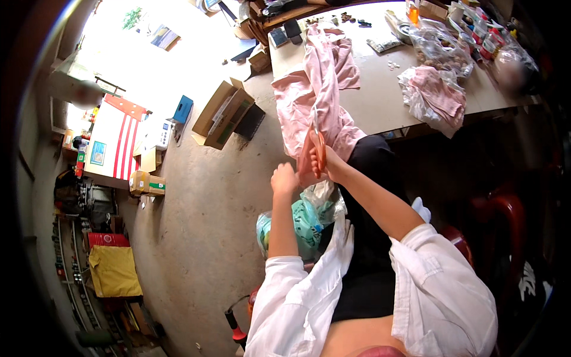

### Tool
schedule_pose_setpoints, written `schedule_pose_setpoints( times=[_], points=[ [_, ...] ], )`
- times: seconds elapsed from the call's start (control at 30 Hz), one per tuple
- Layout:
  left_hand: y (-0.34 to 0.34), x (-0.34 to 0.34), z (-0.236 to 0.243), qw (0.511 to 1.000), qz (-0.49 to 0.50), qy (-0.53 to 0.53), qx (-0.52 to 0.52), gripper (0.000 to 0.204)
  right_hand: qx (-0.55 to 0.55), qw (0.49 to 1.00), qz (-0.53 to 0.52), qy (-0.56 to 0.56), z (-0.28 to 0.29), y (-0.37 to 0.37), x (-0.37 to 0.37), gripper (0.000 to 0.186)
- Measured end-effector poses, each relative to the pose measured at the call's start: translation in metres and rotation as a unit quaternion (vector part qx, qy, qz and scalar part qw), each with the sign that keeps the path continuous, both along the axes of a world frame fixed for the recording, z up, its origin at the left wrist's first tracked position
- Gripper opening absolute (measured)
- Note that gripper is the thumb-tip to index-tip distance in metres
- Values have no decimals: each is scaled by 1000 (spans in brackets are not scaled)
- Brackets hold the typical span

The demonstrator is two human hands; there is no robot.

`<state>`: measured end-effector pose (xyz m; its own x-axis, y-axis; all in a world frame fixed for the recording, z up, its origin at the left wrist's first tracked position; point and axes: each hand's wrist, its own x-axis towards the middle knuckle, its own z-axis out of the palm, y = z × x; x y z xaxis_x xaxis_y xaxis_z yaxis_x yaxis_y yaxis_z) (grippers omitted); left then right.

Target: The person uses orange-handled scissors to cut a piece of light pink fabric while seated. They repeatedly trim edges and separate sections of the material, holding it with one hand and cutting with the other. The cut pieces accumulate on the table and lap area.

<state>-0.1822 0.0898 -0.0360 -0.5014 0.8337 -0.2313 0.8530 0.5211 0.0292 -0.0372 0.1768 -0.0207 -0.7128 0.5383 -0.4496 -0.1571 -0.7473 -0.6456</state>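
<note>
A pink cloth (318, 89) is spread over the left end of the tabletop (380, 110), and its lower part is draped off the near-left corner toward the lap. Orange-handled scissors (318, 149) are held in the right hand (332, 165), with the blades pointed up along the cloth. The left hand (285, 177) is curled closed beside the cloth's lower edge; whether fabric is pinched there cannot be told. Below the hands, a teal plastic bag (306, 223) is seen. By the near edge, farther right, a pink bundle (437, 98) is partly wrapped in clear plastic.
</note>
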Motion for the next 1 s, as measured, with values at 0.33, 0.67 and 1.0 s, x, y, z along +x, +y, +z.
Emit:
schedule_pose_setpoints(
  times=[0.33, 0.67, 1.0],
  points=[
    [96, 34, 22, 944, -133, -100, 284, 25, 69, 997, 4, -44, 22, -12, 29, 44],
    [94, 44, 62, 948, -208, -143, 193, 16, -45, 976, -59, 203, 12, -22, 24, 57],
    [80, 61, 103, 960, -213, -161, 79, 14, -76, 981, -71, 164, 29, 5, 34, 62]
  ],
)
